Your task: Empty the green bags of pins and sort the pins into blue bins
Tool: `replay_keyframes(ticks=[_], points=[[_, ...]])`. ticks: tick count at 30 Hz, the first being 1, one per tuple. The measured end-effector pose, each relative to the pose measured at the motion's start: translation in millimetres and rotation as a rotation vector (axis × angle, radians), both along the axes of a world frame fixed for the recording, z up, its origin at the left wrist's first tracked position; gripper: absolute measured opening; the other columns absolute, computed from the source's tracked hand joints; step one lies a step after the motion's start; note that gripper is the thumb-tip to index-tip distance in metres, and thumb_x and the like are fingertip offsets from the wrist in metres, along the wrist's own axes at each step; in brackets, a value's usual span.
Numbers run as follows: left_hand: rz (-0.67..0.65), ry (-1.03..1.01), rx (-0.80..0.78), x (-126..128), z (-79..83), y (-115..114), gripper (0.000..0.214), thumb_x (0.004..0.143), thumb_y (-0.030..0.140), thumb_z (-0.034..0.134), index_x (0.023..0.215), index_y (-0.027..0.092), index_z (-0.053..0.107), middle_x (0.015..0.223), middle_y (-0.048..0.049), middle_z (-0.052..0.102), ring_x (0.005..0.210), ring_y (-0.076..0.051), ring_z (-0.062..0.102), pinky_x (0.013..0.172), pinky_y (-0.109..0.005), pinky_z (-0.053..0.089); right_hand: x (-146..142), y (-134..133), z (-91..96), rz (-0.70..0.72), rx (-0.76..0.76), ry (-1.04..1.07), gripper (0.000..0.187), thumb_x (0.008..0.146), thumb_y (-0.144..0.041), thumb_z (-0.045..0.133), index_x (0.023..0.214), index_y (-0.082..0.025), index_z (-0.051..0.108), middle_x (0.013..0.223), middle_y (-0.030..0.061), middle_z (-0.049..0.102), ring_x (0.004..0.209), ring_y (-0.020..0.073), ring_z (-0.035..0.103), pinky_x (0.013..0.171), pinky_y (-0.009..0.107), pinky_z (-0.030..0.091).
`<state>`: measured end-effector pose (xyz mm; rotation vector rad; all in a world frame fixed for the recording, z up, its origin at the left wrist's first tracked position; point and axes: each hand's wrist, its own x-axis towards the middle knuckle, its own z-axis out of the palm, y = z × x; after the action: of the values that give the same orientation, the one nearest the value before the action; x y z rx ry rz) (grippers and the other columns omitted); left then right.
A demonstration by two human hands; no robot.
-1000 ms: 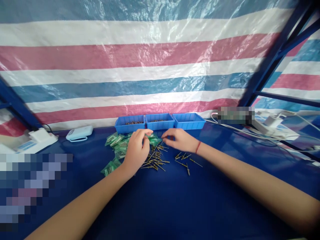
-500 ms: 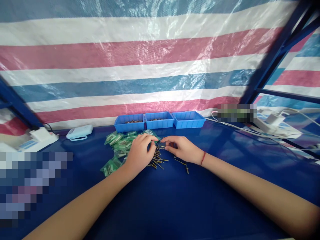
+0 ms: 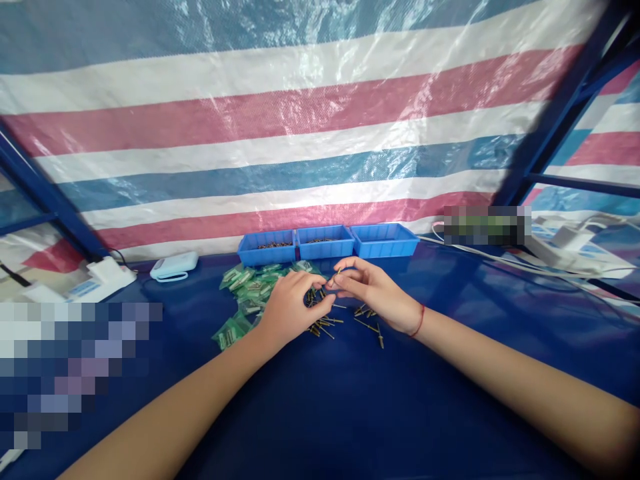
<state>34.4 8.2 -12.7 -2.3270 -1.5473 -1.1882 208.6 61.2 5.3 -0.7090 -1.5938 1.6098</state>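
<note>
The right hand (image 3: 375,293) has its thumb and fingers closed on a small brass-coloured rivet (image 3: 339,271) (most of it is hidden by the fingers), above the near side of the pile. The left hand (image 3: 295,303) is just beside it, forefinger close to the right fingertips and thumb spread away, leaving a gap. Below the left hand, the loose rivets (image 3: 320,327) lie in a heap on the blue desk (image 3: 320,413), with green packets (image 3: 250,288) to the left. A smaller group of rivets (image 3: 367,311) lies near the right wrist. Behind stand three blue bins (image 3: 325,249), the left and middle ones holding small metal parts
</note>
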Motion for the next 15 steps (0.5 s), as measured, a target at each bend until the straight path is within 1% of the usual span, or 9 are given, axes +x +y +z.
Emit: replay_keyframes(ticks=[5,8,13,15], points=[[-0.013,-0.04,0.029,0.3,-0.9,-0.3,0.006,0.084,0.025,0.059,0.087,0.021,0.063,0.08,-0.0002,0.067,0.078,-0.016,0.06,0.074,-0.03,0.044,-1.7,-3.1,0.4,0.003,-0.108,0.022,0.026,0.074,-0.033,0.071,0.089,-0.02,0.054,0.082,0.0014,0.068,0.082,0.0133,0.066,0.071,0.026,0.052],[-0.02,-0.07,0.041,0.4,0.4,-1.1,0.004,0.085,0.022,0.059,0.084,0.02,0.062,0.078,0.0005,0.066,0.077,-0.015,0.059,0.074,-0.028,0.042,-2.7,-4.1,-1.0,0.0,-0.138,0.043,0.024,0.072,-0.033,0.073,0.084,-0.019,0.057,0.081,0.0012,0.066,0.082,0.0129,0.064,0.064,0.022,0.049],[-0.019,-0.073,0.043,0.2,1.9,-1.8,0.006,0.086,0.022,0.058,0.082,0.021,0.062,0.076,0.0013,0.064,0.075,-0.015,0.058,0.073,-0.028,0.04,-3.1,-2.3,-3.8,-0.001,-0.18,0.072,0.025,0.07,-0.034,0.075,0.079,-0.017,0.059,0.072,-0.0009,0.06,0.066,0.0084,0.056,0.053,0.019,0.04],[-0.015,-0.073,0.042,0.3,1.7,-1.9,0.007,0.087,0.022,0.057,0.082,0.021,0.062,0.076,0.0013,0.064,0.075,-0.014,0.058,0.074,-0.029,0.04,-3.1,-1.5,-4.0,-0.004,-0.172,0.062,0.026,0.07,-0.035,0.075,0.077,-0.016,0.059,0.067,-0.0017,0.058,0.061,0.0073,0.052,0.05,0.019,0.036]])
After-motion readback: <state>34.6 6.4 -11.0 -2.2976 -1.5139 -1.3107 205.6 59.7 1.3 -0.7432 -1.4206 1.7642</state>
